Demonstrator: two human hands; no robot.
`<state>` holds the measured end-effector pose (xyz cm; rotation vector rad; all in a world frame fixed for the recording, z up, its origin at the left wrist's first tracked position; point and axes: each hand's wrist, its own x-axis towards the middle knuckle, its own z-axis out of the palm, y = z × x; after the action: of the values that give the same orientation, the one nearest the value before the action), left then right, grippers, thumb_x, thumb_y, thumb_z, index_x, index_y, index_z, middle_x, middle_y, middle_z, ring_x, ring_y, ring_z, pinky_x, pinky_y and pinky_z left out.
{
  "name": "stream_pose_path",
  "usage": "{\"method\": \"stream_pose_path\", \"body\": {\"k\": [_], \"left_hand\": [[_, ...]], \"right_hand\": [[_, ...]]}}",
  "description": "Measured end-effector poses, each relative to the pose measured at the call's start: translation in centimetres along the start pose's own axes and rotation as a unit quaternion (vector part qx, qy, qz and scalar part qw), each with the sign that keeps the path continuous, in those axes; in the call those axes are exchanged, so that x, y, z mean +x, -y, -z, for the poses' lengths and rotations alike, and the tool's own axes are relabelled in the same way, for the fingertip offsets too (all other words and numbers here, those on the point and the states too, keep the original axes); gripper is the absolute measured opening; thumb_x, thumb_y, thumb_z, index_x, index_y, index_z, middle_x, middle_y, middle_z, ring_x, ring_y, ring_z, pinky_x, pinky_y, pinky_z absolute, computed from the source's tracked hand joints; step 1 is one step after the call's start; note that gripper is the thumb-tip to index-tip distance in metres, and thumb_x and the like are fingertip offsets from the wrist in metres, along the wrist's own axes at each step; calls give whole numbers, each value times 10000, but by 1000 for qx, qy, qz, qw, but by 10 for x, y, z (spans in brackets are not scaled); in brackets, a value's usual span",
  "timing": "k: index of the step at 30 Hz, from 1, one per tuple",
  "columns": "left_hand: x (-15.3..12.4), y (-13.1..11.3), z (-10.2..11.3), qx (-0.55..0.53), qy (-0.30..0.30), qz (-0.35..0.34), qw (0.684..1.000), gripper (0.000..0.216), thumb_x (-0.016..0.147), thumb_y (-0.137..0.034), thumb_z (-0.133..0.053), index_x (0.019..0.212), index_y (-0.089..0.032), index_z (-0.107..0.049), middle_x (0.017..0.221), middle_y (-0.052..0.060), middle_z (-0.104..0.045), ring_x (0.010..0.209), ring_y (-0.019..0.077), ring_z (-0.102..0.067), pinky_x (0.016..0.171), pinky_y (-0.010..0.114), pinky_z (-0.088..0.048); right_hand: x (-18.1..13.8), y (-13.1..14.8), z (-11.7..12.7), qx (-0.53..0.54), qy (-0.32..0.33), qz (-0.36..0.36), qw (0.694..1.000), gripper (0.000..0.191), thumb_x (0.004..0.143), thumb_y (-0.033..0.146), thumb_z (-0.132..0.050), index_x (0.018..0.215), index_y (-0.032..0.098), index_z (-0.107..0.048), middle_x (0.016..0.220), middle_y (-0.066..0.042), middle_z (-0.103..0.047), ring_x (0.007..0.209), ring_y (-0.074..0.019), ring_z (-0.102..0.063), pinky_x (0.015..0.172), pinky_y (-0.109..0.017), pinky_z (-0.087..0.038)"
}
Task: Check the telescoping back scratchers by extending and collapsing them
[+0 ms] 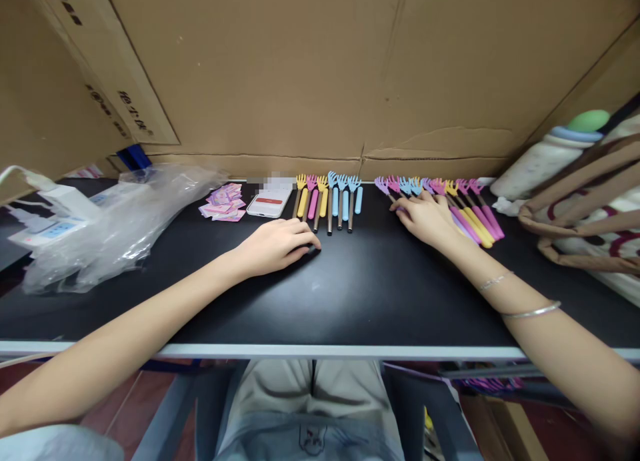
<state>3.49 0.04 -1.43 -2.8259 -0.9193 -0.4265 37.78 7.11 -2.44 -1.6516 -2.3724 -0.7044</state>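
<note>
My left hand rests on the black table, fingers loosely curved and slightly apart, with no object visible in it. Just beyond its fingertips lies a row of small back scratchers with claw heads and metal rods, including a blue one and a pink one. Loose coloured handles, such as a blue handle, lie between the rods. My right hand bends over a second row; its thumb and fingertips pinch the rod of a lilac back scratcher at that row's left end. The palm hides several handles there.
A phone and pink paper cards lie left of the scratchers. Farther left are a clear plastic bag and a power strip. A bottle and a fabric bag stand right. Cardboard walls the back.
</note>
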Motion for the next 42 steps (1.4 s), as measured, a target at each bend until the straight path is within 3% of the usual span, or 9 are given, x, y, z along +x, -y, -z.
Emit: {"method": "stream_pose_path", "body": {"k": [42], "left_hand": [[1, 0, 3, 6, 10, -5, 1000, 245, 979, -242, -404, 1078, -215, -626, 1024, 38, -654, 935, 160, -605, 784, 259, -442]], "right_hand": [[-3, 0, 2, -44, 25, -14, 999, 398, 914, 326, -402, 1193, 223, -667, 1093, -143, -632, 1054, -335, -472, 822, -456, -379]]}}
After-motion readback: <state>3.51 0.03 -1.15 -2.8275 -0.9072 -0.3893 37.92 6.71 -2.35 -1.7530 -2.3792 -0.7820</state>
